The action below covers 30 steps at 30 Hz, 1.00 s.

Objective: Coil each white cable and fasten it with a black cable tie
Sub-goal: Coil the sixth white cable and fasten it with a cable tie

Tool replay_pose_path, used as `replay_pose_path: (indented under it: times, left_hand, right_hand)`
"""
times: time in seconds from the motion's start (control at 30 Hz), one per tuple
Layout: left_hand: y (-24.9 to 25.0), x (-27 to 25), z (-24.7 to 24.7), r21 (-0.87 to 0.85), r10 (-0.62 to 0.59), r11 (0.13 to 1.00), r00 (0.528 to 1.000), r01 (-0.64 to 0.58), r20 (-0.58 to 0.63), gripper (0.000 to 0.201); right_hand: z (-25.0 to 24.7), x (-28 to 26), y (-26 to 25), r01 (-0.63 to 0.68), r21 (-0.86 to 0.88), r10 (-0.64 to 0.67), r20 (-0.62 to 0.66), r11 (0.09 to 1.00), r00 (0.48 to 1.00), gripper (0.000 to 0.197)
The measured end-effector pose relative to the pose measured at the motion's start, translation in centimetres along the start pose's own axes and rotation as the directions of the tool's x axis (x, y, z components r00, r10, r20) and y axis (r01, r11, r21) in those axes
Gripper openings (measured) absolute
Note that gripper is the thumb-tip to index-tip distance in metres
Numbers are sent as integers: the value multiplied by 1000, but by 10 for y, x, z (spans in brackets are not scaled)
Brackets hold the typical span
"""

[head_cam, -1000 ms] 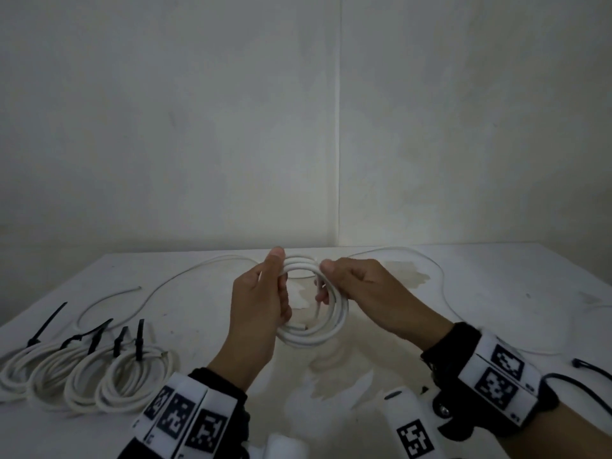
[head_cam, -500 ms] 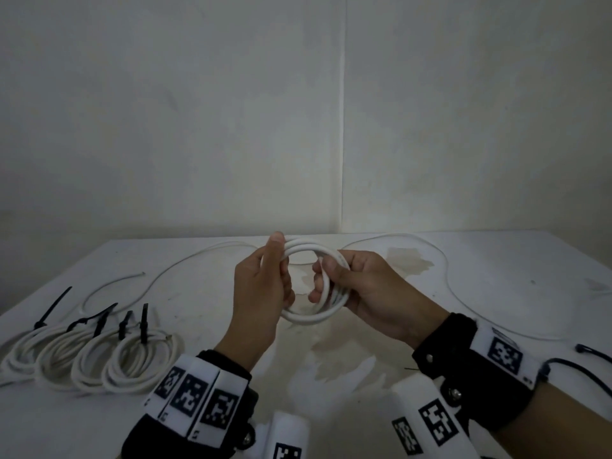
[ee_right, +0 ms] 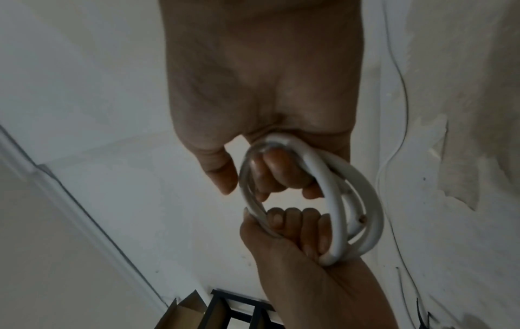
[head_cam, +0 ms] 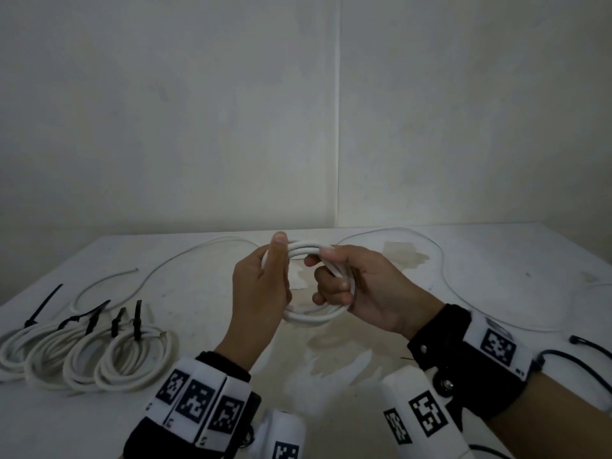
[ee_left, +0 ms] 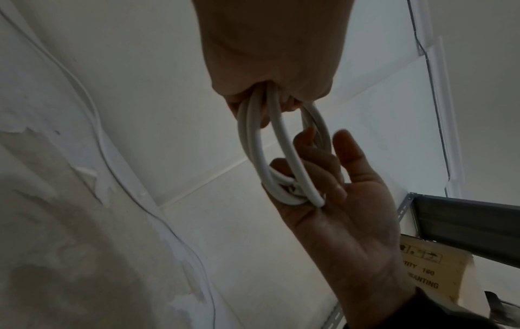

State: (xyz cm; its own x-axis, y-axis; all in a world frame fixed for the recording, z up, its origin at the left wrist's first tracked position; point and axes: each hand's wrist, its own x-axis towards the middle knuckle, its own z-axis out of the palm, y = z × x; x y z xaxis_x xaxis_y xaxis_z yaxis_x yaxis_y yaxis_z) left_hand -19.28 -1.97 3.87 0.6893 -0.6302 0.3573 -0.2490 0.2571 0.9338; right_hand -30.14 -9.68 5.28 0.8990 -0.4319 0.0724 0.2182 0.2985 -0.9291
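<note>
A white cable coil [head_cam: 314,319] of several loops hangs above the table's middle, held between both hands. My left hand [head_cam: 275,270] grips its left side, thumb up along the top loop. My right hand [head_cam: 331,276] grips the right side with fingers curled through the ring. The left wrist view shows the coil [ee_left: 258,151] leaving my left hand [ee_left: 267,89]. In the right wrist view the loops [ee_right: 351,200] spread apart, a cut end [ee_right: 363,220] showing, under my right hand [ee_right: 267,169]. No black tie is on this coil.
Several tied coils [head_cam: 82,356] with black ties [head_cam: 137,319] lie at the table's left front. Loose white cables [head_cam: 165,270] [head_cam: 443,276] trail across the back of the stained table [head_cam: 496,260]. Black ties [head_cam: 589,359] lie at the right edge. A wall stands right behind.
My right hand slid from pinching the coil's top to curling its fingers through the ring. The left hand's grip is unchanged.
</note>
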Motion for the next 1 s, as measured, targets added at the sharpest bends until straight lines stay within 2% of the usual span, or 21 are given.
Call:
replay_pose_path:
  times: [0.2, 0.3, 0.37, 0.43, 0.57, 0.7, 0.83, 0.9, 1.0]
  left_hand:
    - [-3, -1, -4, 50, 43, 998, 999, -42, -32, 44]
    - [-7, -3, -3, 20, -1, 1000, 997, 2, -75, 44]
    - [-9, -2, -2, -7, -40, 999, 993, 40, -107, 45]
    - [-10, -2, -2, -8, -43, 999, 992, 42, -117, 45]
    - [-11, -4, -1, 1, -19, 1000, 994, 20, -107, 46]
    - [-11, -5, -2, 31, 16, 999, 993, -13, -118, 47]
    - [-10, -6, -1, -30, -27, 999, 995, 25, -93, 46]
    - [-10, -9, 2, -83, -82, 994, 995, 77, -51, 46]
    - [-15, -11, 1, -99, -176, 978, 981, 184, 84, 44]
  right_hand:
    - [-5, -5, 2, -2, -142, -3, -35, 990, 999, 35]
    - [-8, -8, 7, 19, -372, -60, -99, 928, 993, 20]
    - [-8, -9, 8, 54, -443, -123, -128, 895, 984, 12]
    - [-10, -9, 9, 60, -387, -126, -148, 920, 981, 11]
    - [-11, -9, 12, 24, -179, -45, -111, 984, 993, 14]
    - [-5, -8, 15, 35, -50, -38, -65, 998, 997, 29]
    - [1, -1, 13, 52, -5, -52, -50, 999, 997, 51]
    - [2, 3, 13, 76, -146, -100, -162, 986, 982, 60]
    - [1, 6, 13, 80, -398, -220, -322, 914, 921, 54]
